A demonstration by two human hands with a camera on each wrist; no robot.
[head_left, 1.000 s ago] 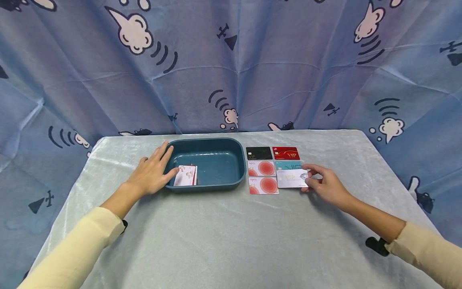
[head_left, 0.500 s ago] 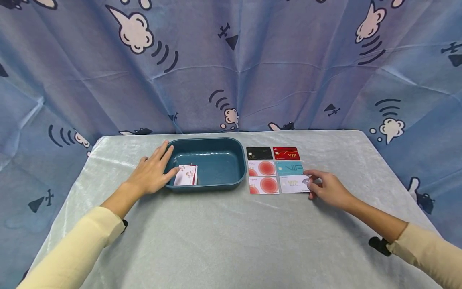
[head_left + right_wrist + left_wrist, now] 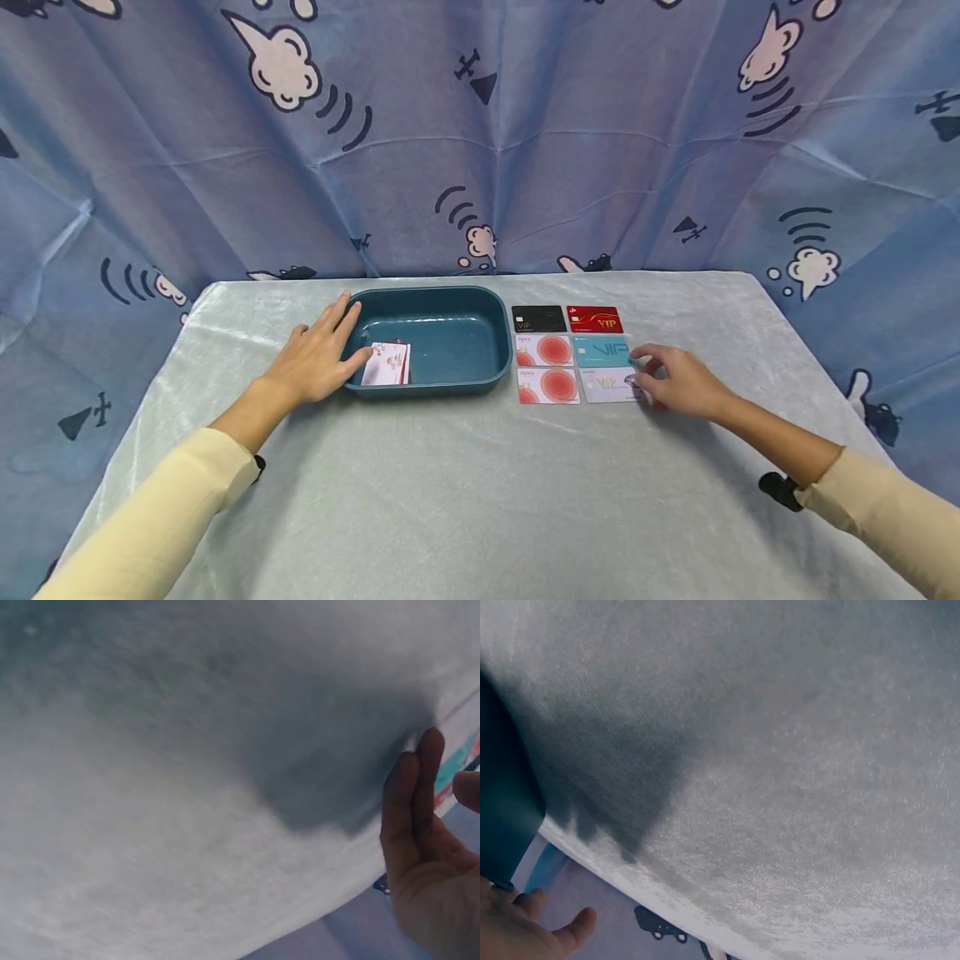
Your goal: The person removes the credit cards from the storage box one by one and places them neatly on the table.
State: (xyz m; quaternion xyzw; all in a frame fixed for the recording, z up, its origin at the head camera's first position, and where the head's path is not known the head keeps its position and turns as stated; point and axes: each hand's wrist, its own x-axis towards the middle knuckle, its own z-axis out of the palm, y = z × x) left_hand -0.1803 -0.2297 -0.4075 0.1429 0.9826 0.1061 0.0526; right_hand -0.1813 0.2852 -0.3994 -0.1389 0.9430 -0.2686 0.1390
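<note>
A silver-white VIP card lies flat at the near right of a small grid of cards. My right hand is at its right edge, overlapping its corner, with thumb and fingers apart; in the right wrist view the fingers are nearly straight. Just beyond that card is a teal VIP card. My left hand rests on the left rim of a dark teal tray, fingers spread, thumb reaching over the inside. A few white cards with red print lie in the tray's near left corner.
A black VIP card and a red VIP card form the far row. Two white cards with red circles, one farther and one nearer, fill the left column. A patterned blue curtain hangs behind the grey cloth-covered table.
My right hand has brought the silver-white card nearer and down flat below the teal card, uncovering it, then its fingers have parted. The left hand has stayed on the tray.
</note>
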